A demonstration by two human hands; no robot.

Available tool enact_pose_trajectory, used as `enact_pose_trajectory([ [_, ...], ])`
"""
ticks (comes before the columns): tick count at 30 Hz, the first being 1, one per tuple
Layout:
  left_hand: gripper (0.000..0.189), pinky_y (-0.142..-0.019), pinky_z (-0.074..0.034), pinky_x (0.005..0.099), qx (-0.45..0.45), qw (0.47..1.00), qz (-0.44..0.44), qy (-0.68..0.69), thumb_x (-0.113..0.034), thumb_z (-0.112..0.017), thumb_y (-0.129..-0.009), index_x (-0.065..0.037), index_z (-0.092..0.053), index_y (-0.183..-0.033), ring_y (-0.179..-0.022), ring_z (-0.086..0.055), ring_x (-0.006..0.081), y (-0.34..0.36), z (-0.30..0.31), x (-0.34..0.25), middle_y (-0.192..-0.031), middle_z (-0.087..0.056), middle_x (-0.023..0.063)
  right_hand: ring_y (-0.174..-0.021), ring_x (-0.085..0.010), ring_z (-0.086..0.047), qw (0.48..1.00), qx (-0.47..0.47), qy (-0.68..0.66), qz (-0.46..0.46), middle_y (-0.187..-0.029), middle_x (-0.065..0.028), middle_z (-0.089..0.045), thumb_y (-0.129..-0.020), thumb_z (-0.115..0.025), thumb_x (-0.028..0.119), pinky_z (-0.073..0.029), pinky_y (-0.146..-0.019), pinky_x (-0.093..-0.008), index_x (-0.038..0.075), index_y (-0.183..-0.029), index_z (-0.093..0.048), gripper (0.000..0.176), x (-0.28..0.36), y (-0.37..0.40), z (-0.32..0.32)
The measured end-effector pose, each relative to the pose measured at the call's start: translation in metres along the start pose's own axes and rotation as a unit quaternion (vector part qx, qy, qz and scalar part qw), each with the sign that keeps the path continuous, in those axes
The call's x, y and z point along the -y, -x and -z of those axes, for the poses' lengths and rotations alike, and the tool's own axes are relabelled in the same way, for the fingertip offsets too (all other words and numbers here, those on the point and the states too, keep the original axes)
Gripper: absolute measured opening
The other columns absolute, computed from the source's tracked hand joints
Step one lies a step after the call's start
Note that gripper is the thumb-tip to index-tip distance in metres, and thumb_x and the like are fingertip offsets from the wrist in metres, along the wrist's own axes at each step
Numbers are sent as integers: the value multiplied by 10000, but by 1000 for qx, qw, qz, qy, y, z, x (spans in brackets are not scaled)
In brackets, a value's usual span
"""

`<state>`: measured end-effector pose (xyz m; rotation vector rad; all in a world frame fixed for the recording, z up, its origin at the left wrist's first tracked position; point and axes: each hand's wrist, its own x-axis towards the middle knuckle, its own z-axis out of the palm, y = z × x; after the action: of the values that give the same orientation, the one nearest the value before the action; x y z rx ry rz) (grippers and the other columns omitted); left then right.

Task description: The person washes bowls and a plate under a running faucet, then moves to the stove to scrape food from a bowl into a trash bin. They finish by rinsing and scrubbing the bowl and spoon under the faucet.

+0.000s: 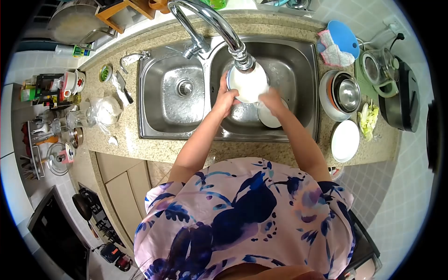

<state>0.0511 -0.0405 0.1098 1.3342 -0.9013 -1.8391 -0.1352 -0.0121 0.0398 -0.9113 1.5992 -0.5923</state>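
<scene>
Under the faucet (243, 60), a round white bowl (248, 87) is held over the right basin of the steel sink (312, 93). My left hand (226, 99) grips its left rim, thumb toward me and fingers around the side. My right hand (272, 100) is at the lower right rim; its fingers are smeared by motion, so whether they hold anything cannot be made out. A second white dish (269, 117) lies in the basin below my right hand. The faucet's head hides part of the bowl's far side.
To the right stand nested bowls (348, 94), a white plate (345, 141), leafy greens (368, 120), and a cloth (337, 52) over a blue basin (344, 37). On the left are a knife (125, 93), a small bowl of chopped greens (105, 73) and a plastic bag (106, 111).
</scene>
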Motion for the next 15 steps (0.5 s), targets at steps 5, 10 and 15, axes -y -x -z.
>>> enact_pose_trajectory([
  [5, 773, -753, -547, 421, 26, 989, 44, 142, 26, -448, -642, -125, -226, -1367, -1070, -523, 313, -13, 20, 10, -1262, -416, 165, -963, -192, -557, 951, 64, -286, -96, -1068, -132, -536, -721, -566, 139, -478, -743, -326, -35, -1193, -442, 518, 15, 44, -9],
  [10, 665, -660, -567, 366, 76, 933, 183, 301, 35, -450, -660, -117, -318, -1295, -872, -601, 275, -53, 23, 34, -1061, -538, 151, -1024, -191, -538, 851, 181, -479, -115, -1119, -149, -527, -802, -581, 206, -482, -785, -327, -11, -1244, -411, 521, 42, 37, 13],
  [15, 555, -832, -498, 425, 81, 972, 151, 161, 18, -445, -686, -5, -340, -1231, -947, -581, 299, -54, 5, 47, -1146, -510, 163, -815, -218, -614, 890, 92, -403, -192, -1005, -131, -583, -856, -510, 145, -519, -695, -342, -10, -1163, -475, 346, 8, 8, 11],
])
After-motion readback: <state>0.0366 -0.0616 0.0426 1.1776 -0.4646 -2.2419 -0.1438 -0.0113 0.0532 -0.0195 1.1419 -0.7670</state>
